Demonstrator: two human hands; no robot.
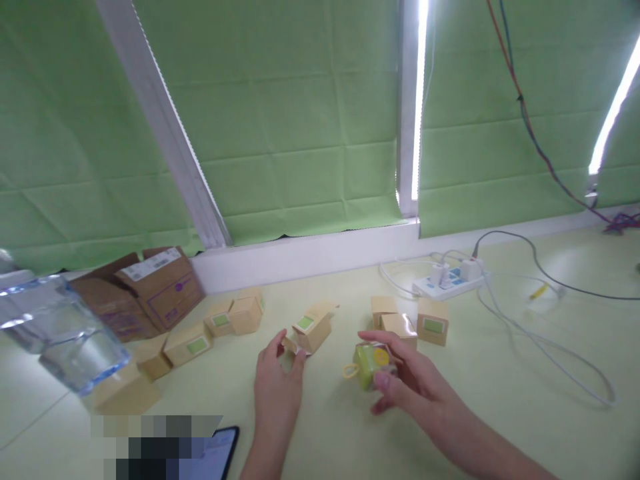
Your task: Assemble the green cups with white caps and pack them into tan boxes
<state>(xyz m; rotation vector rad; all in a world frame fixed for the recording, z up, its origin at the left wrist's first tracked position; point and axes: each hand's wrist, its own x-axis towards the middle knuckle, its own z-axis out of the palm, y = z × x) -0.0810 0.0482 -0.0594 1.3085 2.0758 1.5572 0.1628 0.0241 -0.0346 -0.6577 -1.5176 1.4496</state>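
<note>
In the head view my right hand [413, 377] is closed around a small green object with a yellow ring [369, 365]. An orange-yellow round mark shows on its side, and its exact kind is unclear. To its left, my left hand [279, 380] has thumb and fingertip at the near end of a small tan cardboard box [315, 337]. That box has a green label, and its flaps stand open at both ends. Between my left thumb and finger lies the near flap. What is inside the box is hidden.
Several similar tan boxes [189, 345] stand at the left, others [433, 323] beyond my right hand. A brown carton [160, 290], clear plastic container [75, 340] and phone [220, 453] are leftward. A power strip [450, 283] with cables and a yellow item [539, 291] lie rightward.
</note>
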